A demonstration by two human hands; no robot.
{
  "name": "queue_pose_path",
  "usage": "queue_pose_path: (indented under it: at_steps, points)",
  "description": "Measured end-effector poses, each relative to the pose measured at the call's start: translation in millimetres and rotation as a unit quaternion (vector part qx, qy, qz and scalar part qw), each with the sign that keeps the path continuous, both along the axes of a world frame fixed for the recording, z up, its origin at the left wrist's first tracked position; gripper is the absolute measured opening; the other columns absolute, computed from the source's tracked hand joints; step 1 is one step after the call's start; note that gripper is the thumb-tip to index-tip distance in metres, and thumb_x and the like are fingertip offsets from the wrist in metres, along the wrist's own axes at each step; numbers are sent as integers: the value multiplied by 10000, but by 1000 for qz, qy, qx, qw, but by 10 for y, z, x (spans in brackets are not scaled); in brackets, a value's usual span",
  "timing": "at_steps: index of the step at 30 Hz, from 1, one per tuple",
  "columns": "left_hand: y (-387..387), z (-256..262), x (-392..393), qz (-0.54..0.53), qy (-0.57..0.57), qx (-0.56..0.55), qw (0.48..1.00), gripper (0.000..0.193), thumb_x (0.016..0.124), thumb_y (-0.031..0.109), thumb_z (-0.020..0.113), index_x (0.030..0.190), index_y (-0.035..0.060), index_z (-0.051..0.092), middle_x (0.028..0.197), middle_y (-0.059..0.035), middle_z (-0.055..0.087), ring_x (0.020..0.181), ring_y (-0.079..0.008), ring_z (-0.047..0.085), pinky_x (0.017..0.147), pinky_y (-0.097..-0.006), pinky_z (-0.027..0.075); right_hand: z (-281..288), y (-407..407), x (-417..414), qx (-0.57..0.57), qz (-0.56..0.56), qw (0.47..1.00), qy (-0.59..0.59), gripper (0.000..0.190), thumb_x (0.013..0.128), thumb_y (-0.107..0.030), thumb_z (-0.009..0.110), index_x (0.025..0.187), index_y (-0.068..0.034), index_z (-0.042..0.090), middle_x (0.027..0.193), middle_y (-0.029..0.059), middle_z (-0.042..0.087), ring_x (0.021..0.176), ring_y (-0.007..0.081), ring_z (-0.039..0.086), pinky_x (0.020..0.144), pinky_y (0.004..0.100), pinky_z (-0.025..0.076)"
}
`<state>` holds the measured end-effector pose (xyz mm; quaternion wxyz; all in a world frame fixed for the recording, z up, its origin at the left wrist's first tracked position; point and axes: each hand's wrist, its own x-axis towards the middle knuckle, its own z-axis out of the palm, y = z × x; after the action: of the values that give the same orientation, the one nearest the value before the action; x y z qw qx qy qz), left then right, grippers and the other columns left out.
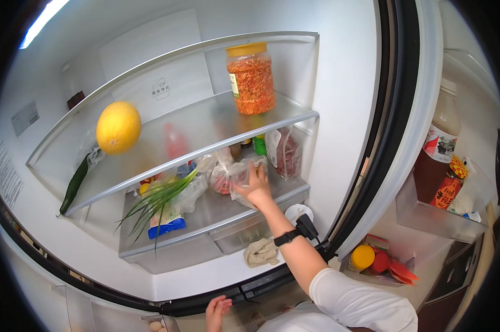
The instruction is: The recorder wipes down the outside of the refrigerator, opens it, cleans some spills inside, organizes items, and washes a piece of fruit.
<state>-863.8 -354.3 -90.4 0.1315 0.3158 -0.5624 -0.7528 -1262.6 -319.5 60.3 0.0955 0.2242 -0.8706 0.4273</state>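
Note:
My right hand (256, 184) reaches onto the fridge's lower shelf (208, 222), its thumb and fingers around a clear plastic bag (239, 176). What the bag contains is hard to make out. Touching that bag on the left is another knotted plastic bag (221, 180) with reddish contents. Below the fridge's front edge, my left hand (217, 310) hangs with nothing in it, its fingers loosely apart. To the left on the same shelf lie green onions (162, 197) in thin plastic, over a blue and white packet (167, 227). A bag of dark red food (287, 153) stands at the right.
The glass upper shelf (191, 128) holds a yellow melon (119, 127), a cucumber (76, 182) and a jar of chopped chili (251, 83). Below are drawers (241, 236), a beige cloth (261, 253) and a white bowl (298, 211). The open door's bin (436, 222) carries bottles and jars.

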Motion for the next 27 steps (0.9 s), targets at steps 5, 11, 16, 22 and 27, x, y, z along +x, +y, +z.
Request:
queue_pose_path:
  at_steps: [5, 11, 16, 22, 27]
  points:
    - [-235, 492, -336, -55, 40, -78, 995, 369, 940, 258, 496, 1199, -4, 513, 1063, -109, 618, 991, -201, 590, 875, -320, 457, -265, -235, -469, -62, 131, 986, 79, 722, 653, -322, 713, 1288, -114, 437, 1309, 273, 389, 1192, 454, 383, 984, 447, 362]
    - [-492, 657, -313, -95, 26, -124, 987, 369, 958, 248, 459, 1222, -8, 498, 1067, -132, 611, 1023, -223, 581, 896, -323, 446, -257, -1050, 309, -34, 166, 978, 123, 506, 680, -258, 674, 1135, -77, 549, 1328, 252, 366, 1154, 464, 408, 967, 466, 374]
    - [-677, 895, -398, -87, 48, -164, 981, 384, 950, 271, 478, 1210, -11, 510, 1066, -140, 612, 1012, -221, 583, 897, -332, 446, 94, -878, 697, 54, 52, 976, 206, 492, 754, -291, 648, 1174, -56, 545, 1326, 228, 416, 1187, 415, 428, 958, 436, 390]
    - [-737, 1117, -513, -88, 100, -171, 976, 354, 937, 240, 510, 1168, -26, 539, 1029, -132, 628, 994, -220, 591, 883, -336, 454, 1978, 492, 825, -376, 194, 881, 213, 389, 810, -182, 637, 1138, -18, 506, 736, 82, 625, 710, 158, 609, 715, 305, 481]
    - [-684, 1256, -746, -143, 137, -199, 960, 381, 933, 269, 461, 1174, -24, 500, 1059, -168, 620, 998, -262, 590, 878, -385, 449, 2564, 411, -299, -170, -115, 920, 335, 996, 655, -343, 775, 1389, -113, 142, 1087, 250, 506, 1090, 366, 486, 864, 433, 444]
